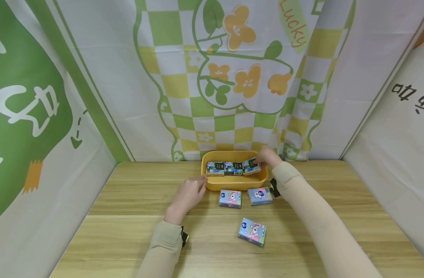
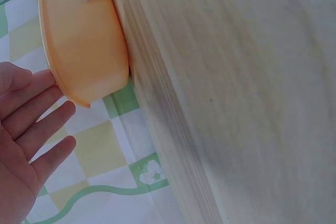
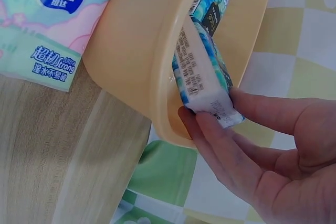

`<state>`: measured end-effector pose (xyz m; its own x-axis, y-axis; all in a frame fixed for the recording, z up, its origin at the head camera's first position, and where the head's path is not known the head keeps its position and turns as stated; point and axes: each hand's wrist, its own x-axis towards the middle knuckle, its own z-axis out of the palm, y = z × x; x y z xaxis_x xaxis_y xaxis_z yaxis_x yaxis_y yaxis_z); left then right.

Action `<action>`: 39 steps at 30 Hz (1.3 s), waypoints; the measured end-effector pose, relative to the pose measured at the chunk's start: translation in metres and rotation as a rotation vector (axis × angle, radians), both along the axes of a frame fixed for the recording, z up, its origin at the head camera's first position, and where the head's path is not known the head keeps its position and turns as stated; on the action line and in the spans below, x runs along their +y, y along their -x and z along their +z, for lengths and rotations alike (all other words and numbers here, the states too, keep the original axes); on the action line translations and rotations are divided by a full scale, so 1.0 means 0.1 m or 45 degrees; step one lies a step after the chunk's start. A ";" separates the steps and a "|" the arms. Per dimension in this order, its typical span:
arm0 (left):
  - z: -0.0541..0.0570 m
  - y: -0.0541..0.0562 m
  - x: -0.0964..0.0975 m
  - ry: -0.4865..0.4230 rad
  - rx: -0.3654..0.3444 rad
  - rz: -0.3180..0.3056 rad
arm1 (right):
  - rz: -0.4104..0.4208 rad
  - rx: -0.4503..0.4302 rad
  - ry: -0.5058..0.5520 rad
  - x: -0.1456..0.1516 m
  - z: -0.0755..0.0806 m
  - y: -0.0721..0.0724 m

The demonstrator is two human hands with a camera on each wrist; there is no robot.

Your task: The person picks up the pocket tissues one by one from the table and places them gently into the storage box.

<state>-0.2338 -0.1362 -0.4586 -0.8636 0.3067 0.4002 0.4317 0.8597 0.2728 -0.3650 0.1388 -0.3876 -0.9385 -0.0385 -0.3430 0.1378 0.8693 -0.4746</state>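
A yellow plastic basket holds a row of dark blue-green tissue packs, two of them lying flat: the left pack and the middle pack. At the basket's right end my right hand pinches a third tissue pack by its end, thumb on one side and fingers on the other. That pack sits tilted inside the basket. My left hand touches the rim at the left end, its fingers extended and spread in the left wrist view.
In front of the basket lie three pink-and-blue tissue packs on the wooden table: a left one, a right one near my right wrist, and a nearer one. A checkered curtain hangs directly behind the basket.
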 end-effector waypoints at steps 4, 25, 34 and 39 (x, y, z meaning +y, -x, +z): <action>0.00 0.00 0.00 -0.002 -0.005 0.003 | 0.001 0.045 -0.034 0.00 -0.02 0.00; -0.01 0.00 0.00 -0.015 -0.005 0.000 | -0.001 0.247 -0.070 -0.04 -0.12 -0.02; -0.02 0.01 0.00 -0.026 -0.001 -0.005 | -0.010 0.264 -0.102 -0.06 -0.14 0.01; -0.02 0.01 0.00 -0.026 0.005 -0.007 | -0.012 0.298 -0.184 -0.05 -0.15 0.01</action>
<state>-0.2344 -0.1361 -0.4603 -0.8604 0.3032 0.4096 0.4375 0.8517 0.2884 -0.3663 0.1336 -0.4029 -0.9930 0.0042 -0.1182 0.0475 0.9295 -0.3657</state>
